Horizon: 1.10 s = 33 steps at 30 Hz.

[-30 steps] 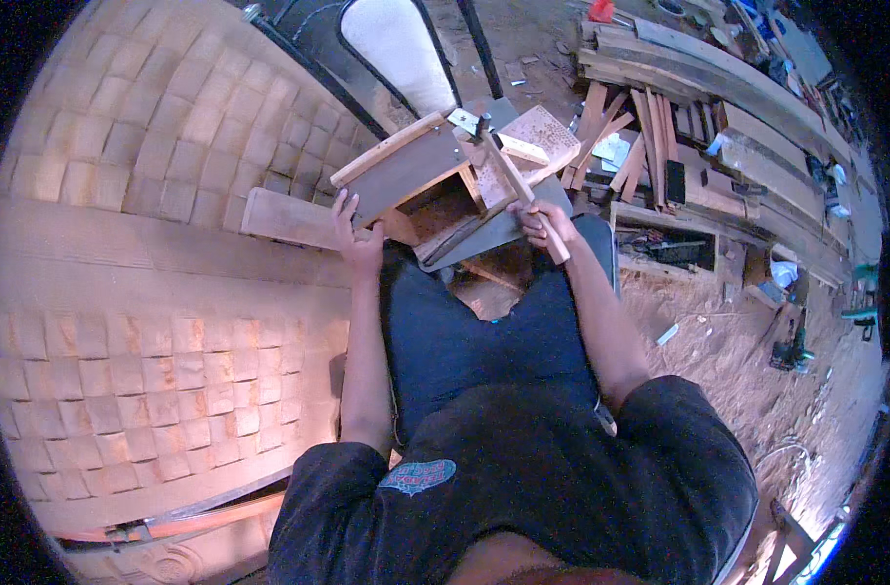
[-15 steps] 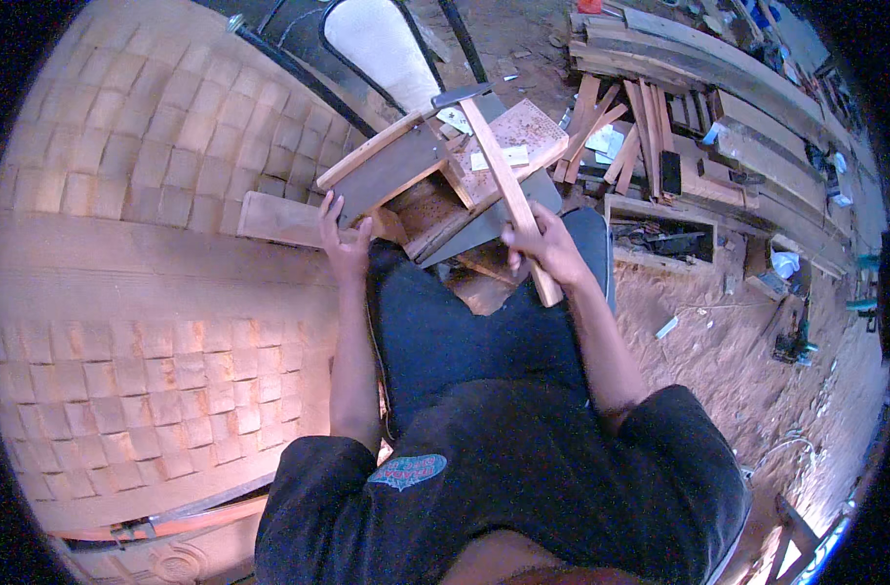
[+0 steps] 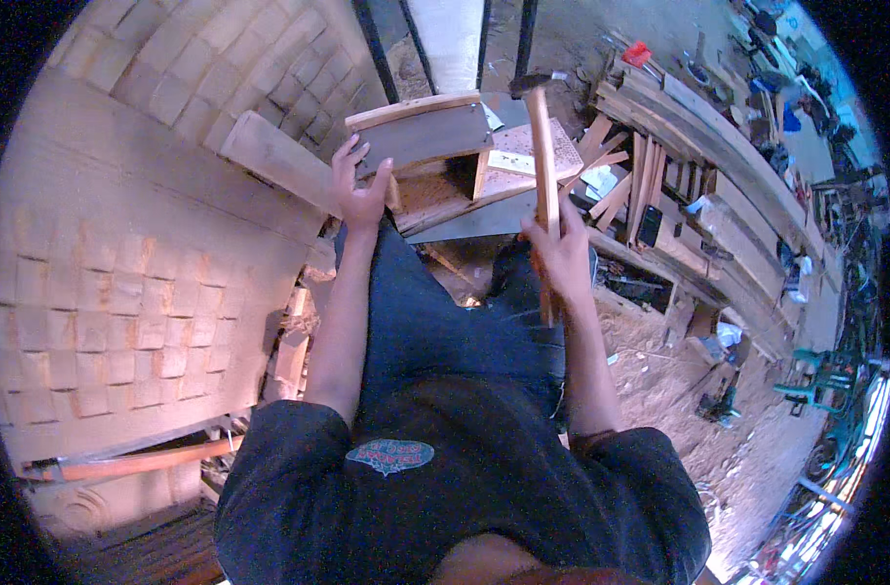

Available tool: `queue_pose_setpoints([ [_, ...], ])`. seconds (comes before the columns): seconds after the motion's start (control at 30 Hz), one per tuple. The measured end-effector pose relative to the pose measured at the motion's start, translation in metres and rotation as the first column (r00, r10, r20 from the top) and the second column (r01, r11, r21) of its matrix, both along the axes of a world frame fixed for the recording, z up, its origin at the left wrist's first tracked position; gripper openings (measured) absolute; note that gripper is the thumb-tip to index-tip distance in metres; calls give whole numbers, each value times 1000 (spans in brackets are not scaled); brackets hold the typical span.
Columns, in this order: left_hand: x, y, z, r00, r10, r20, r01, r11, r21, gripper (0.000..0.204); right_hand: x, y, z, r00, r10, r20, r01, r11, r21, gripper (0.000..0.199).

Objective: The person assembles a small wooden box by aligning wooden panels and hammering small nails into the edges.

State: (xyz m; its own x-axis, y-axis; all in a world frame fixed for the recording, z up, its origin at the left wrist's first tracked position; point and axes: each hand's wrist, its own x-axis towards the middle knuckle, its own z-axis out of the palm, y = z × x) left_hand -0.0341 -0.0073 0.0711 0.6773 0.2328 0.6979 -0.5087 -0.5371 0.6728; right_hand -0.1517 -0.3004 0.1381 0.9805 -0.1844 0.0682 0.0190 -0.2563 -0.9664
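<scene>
- Gripping hammer point(image 3: 542, 146) in right hand point(image 3: 565, 253), closed around the lower handle, with head pointing away from the body; probably held low for reach and leverage
- Cannot tell exactly how high the hammer hangs over the speckled board point(image 3: 565, 146) beyond the right hand
- Keeping left hand point(image 3: 364, 195) spread, with fingers up and thumb apart, at the near-left end of the wooden box point(image 3: 421, 141); probably set there to steady that end, though cannot tell how firmly pressed, or whether touching with every finger
- Locating the box between and just beyond both hands, with grey panel uppermost and open side toward the body; perhaps turned this way to keep the inside within view
- Noting grey sheet point(image 3: 474, 226) under the box, nearer the body, above the dark trouser legs point(image 3: 396, 302); likely serving as a base, but cannot tell what bears the weight
- Noting pale strip point(image 3: 511, 164) lying on the speckled board, just left of the hammer handle and within easy reach of the right hand
- Seeing plank point(image 3: 279, 161) beside and left of the left hand, and stacked planks point(image 3: 703, 117) well right of the right hand, both apart from the grip
</scene>
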Motion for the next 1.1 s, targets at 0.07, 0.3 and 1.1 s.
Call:
queue_pose_setpoints([
  [0.07,1,5,-2,999,26,35,-27,999,36,37,32,22,25,999,-41,-6,41,999,-35,24],
  [0.3,7,4,-13,998,46,35,-43,997,-62,39,117,49,7,995,-82,-61,78,995,-61,22],
  [1.1,0,4,-9,998,52,27,-49,995,-92,42,127,61,0,997,-21,-68,15,996,-84,21],
])
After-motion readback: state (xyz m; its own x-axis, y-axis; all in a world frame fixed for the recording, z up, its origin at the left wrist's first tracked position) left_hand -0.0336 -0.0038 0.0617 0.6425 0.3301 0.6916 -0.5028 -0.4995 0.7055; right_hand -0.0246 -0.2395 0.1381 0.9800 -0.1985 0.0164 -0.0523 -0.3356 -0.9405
